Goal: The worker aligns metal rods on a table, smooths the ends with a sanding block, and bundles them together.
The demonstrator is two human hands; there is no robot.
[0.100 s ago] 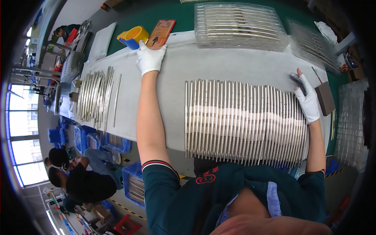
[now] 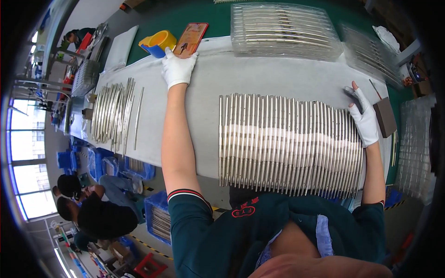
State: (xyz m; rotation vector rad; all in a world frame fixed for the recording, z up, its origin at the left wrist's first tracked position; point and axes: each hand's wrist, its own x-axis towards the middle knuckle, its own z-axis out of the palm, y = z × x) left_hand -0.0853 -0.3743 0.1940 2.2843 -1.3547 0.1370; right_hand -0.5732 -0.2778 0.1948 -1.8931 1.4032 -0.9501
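Note:
My left hand (image 2: 179, 69), in a white glove, reaches to the far side of the table, fingers apart. It touches the lower end of a red-edged phone (image 2: 191, 39), close beside a yellow and blue tape dispenser (image 2: 160, 43). My right hand (image 2: 365, 121), gloved with some bare fingertips, has thumb and index finger spread at the right end of a long row of shiny metal rods (image 2: 289, 143). The rods lie side by side, their near ends at my body. A dark grey shape between thumb and index finger is too unclear to name.
Loose thin rods (image 2: 111, 113) lie on the left of the white table cover (image 2: 204, 92). Clear trays of rods (image 2: 285, 30) stand at the back. Beside my right hand is a dark brown block (image 2: 384, 116). People (image 2: 102, 213) and a blue crate (image 2: 157, 217) are at lower left.

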